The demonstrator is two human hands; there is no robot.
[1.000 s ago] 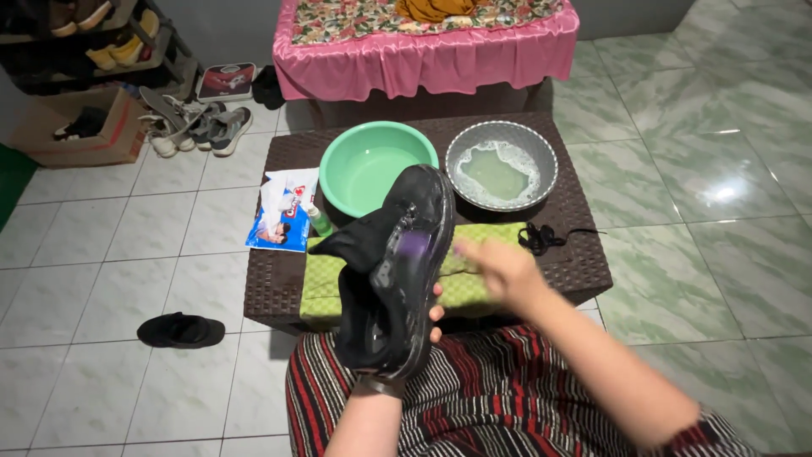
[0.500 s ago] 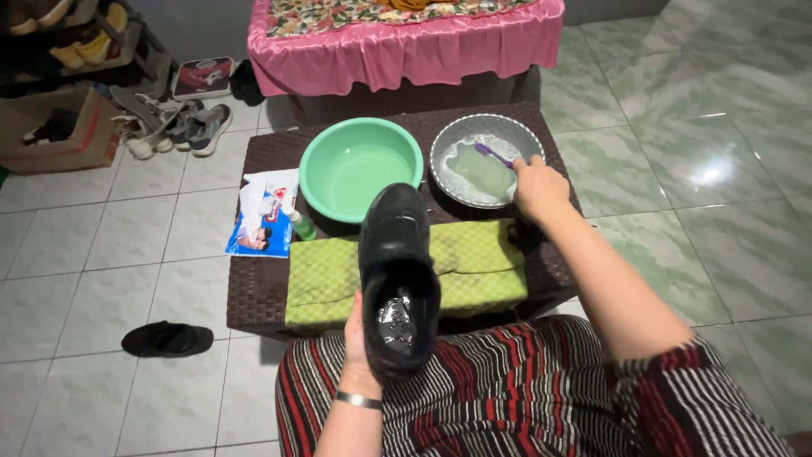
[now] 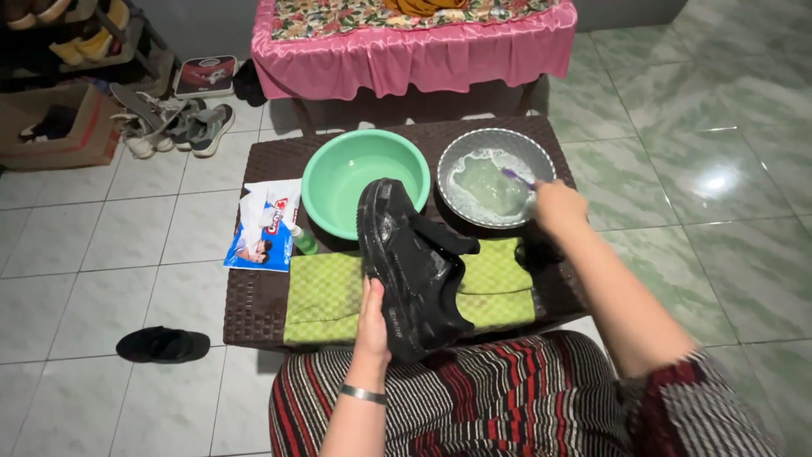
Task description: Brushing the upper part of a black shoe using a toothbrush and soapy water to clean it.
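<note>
My left hand (image 3: 372, 326) grips a wet black shoe (image 3: 410, 267) by its heel, toe pointing away, above a green cloth (image 3: 330, 292) on the low dark woven table (image 3: 262, 296). My right hand (image 3: 558, 207) holds a purple-handled brush (image 3: 518, 178), its head dipped into the soapy water of a grey bowl (image 3: 495, 176). A green basin (image 3: 365, 188) with a little water stands left of that bowl.
A detergent packet (image 3: 264, 227) and a small green bottle (image 3: 303, 239) lie on the table's left side. One black shoe (image 3: 162, 344) rests on the tiled floor at left. Sandals, a cardboard box (image 3: 55, 127) and a pink-draped table (image 3: 406, 46) stand beyond.
My right hand left the shoe, reached right and took the brush to the grey bowl. My left hand turned the shoe from side-on to toe pointing away.
</note>
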